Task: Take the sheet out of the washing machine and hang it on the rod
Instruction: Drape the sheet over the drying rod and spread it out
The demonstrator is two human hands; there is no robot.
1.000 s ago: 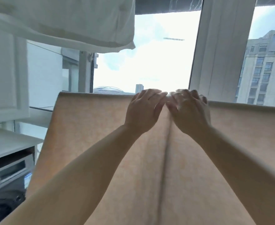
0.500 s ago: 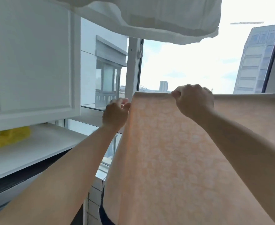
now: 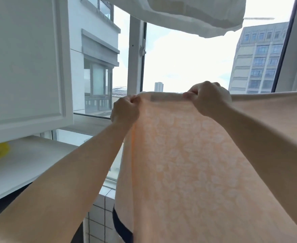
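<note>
Spreading the sheet (image 3: 188,163) along the rod looks like the step in hand: left hand (image 3: 125,111) pinches the sheet's left corner, right hand (image 3: 209,99) grips its top fold, which seems draped over the hidden rod. Pull outward evenly. Left of the sheet a cabinet (image 3: 26,67) crowds; above hangs a white cloth (image 3: 196,14).
</note>
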